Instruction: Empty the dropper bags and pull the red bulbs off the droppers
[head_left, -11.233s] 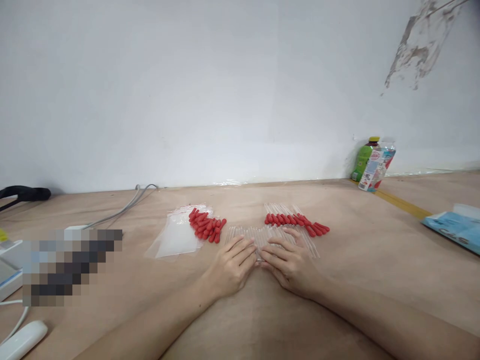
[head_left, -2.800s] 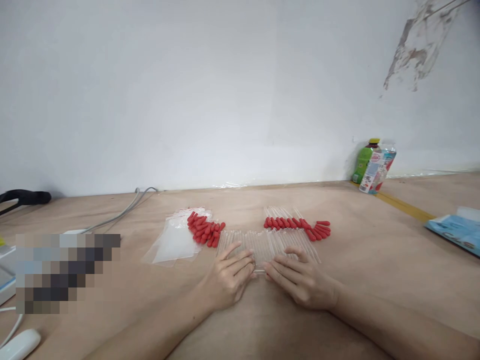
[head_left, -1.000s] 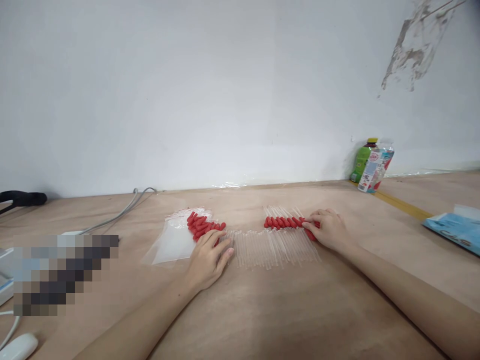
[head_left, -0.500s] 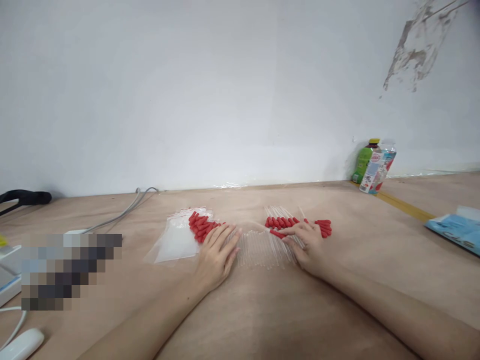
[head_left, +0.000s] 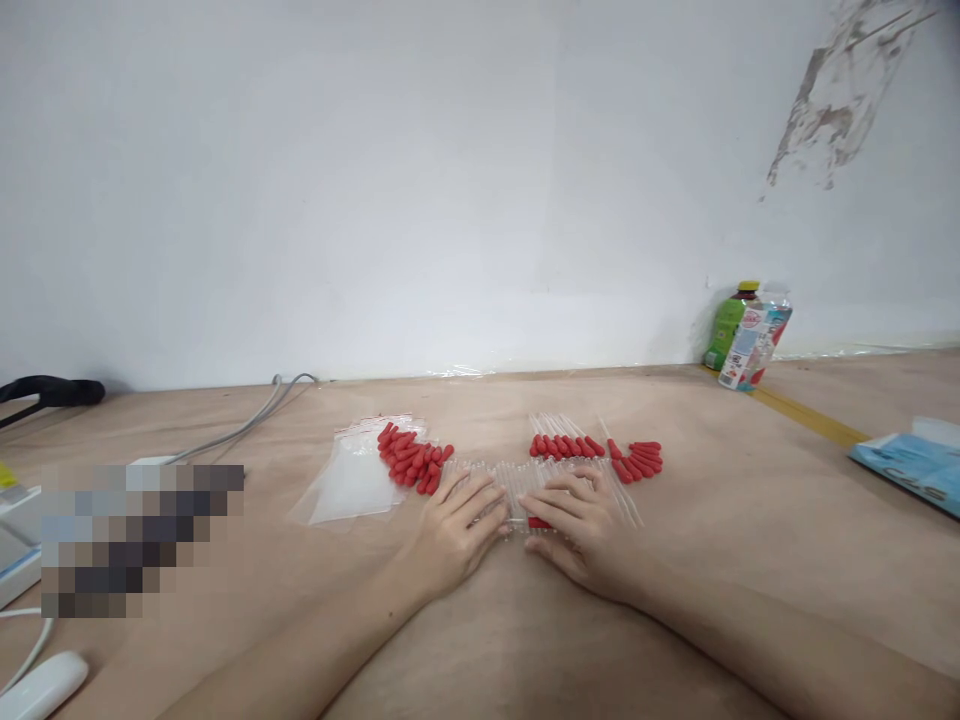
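Observation:
My right hand (head_left: 576,520) is closed round a red rubber bulb (head_left: 537,522), held low over the near ends of a row of thin clear glass tubes (head_left: 514,485). From the bulb a pale tube runs left to the fingertips of my left hand (head_left: 463,530), which are closed on it. Its far part is hidden behind those fingers. Left of the row lies a heap of loose red bulbs (head_left: 409,460). Behind my right hand, droppers with red bulbs fitted (head_left: 566,446) lie side by side, and more red bulbs (head_left: 637,462) fan out to the right.
Clear zip bags (head_left: 349,480) lie under the left edge of the bulb heap. Two bottles (head_left: 739,335) stand by the wall at the right, near a blue packet (head_left: 911,465). Grey cables (head_left: 251,420) and a white mouse-like object (head_left: 49,685) are at the left.
My right hand has moved nearer and left with a red bulb, leaving the fitted droppers. My left hand has shifted right, away from the bulb heap, and the hands are now close together.

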